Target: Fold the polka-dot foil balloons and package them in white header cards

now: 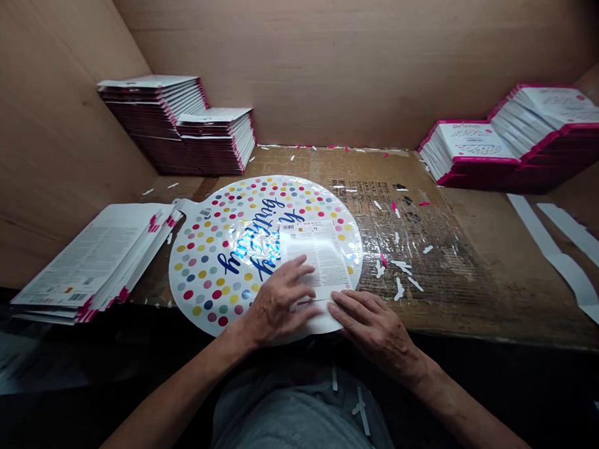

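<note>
White foil gleams on the round birthday balloon (pixel 208 280) lying flat before me, printed with coloured dots and blue lettering. Over the balloon's near right part lies a barcoded printed card (pixel 325 256). My left hand (pixel 282 300) is at the card's left side, fingers spread apart and slightly bent; whether they press down, I can't tell. My right hand (pixel 374 326) is at the balloon's near right edge, fingers close together, tips at the card's near right corner; I can't tell if they pinch it.

Left of the balloon lies a slanting pile of printed cards (pixel 94 251). Beyond it, far left and far right, stand pink-edged stacks (pixel 213 142). White paper scraps (pixel 398 288) litter the cardboard (pixel 453 265) to its right.
</note>
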`<action>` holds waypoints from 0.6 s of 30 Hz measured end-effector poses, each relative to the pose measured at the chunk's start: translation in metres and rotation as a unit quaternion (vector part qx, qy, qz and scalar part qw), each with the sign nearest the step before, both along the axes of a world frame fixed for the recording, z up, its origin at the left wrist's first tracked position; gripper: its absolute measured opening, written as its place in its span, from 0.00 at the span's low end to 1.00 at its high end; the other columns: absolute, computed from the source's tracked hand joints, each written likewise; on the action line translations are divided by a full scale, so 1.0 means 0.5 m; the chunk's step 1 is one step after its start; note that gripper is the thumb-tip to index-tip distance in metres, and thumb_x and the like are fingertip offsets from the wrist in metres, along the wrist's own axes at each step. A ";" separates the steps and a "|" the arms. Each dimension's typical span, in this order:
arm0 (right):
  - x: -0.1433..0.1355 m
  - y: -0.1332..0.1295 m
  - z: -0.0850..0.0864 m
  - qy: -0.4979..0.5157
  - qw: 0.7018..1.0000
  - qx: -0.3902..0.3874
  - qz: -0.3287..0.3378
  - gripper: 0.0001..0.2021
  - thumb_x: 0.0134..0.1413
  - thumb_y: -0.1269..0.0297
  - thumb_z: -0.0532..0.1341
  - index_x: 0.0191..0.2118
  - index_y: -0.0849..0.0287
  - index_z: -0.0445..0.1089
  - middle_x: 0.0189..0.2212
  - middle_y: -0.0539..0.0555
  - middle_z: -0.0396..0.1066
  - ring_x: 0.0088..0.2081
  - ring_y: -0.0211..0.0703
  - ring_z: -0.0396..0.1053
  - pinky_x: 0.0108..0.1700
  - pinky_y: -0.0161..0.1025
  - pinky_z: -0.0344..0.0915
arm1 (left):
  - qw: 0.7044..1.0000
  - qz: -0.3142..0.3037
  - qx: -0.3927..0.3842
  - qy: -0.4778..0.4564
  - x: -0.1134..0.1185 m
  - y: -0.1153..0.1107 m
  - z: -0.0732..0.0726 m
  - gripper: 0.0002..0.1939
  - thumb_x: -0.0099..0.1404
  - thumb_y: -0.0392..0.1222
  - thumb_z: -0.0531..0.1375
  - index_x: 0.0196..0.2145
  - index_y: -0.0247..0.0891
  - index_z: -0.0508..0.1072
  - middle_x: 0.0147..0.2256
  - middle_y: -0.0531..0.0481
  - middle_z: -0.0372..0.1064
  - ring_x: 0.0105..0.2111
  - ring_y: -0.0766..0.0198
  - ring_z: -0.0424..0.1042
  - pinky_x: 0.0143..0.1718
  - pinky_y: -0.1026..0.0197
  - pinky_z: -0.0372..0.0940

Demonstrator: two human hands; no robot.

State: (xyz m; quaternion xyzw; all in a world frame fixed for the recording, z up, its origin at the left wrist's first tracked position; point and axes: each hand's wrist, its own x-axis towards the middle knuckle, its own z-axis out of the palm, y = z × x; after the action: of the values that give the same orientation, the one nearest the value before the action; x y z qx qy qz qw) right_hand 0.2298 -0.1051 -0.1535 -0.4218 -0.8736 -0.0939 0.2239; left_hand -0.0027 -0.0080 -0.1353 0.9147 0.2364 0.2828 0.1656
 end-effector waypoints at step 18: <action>-0.005 -0.007 0.012 0.032 0.999 -0.021 -0.021 0.18 0.65 0.62 0.59 0.59 0.58 0.66 0.51 0.60 0.75 0.48 0.50 0.73 0.51 0.49 0.70 | 0.942 0.335 -0.009 0.029 0.055 -0.046 -0.040 0.28 0.62 0.60 0.62 0.49 0.34 0.69 0.58 0.30 0.64 0.58 0.42 0.66 0.58 0.41 0.62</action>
State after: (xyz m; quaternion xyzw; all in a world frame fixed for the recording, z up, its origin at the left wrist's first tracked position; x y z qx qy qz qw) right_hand 0.2274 -0.1087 -0.1474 -0.4477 -0.8585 -0.0663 0.2412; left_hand 0.0250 -0.0309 -0.1555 0.7892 0.5361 0.2928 0.0628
